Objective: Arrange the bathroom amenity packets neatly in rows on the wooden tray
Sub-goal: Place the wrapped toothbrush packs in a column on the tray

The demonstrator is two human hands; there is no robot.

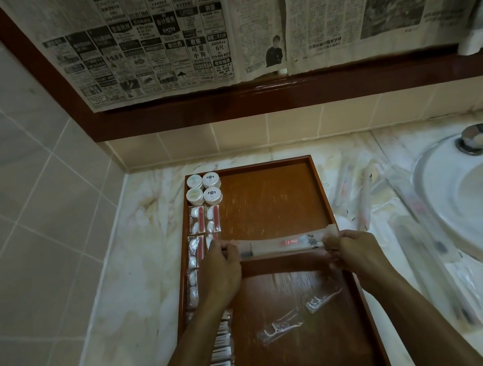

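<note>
Two-handed pinch on one long clear packet (284,243), stretched level across the frame's middle, above the wooden tray (271,209). Left hand (219,272): fingers curled over the packet's left end. Right hand (353,252): fingertips closed on the right end, thumb hidden. Packet apparently clear of the tray floor, a shadow band just beneath; contents blurred, seemingly a toothbrush with red print.

Down the tray's left side, from upper centre to lower centre of the frame: four round white lidded tubs (203,188) in a square, then flat sachets with red strips (205,219), then cotton-bud packets (221,349), in a double column. Lower centre, on the bare tray floor: two floss-pick packets (298,312), askew and out of line. Right of the tray, on the marble counter (139,256): more long clear packets (364,198), blurred. Far right: basin (448,194) and tap (481,136).

Likely faults from here: packet set down skewed if one end drops first; left knuckles, close over the sachet column, nudging that row; slippery film sliding from so light a pinch; floss picks crowded or covered if not straightened first.
</note>
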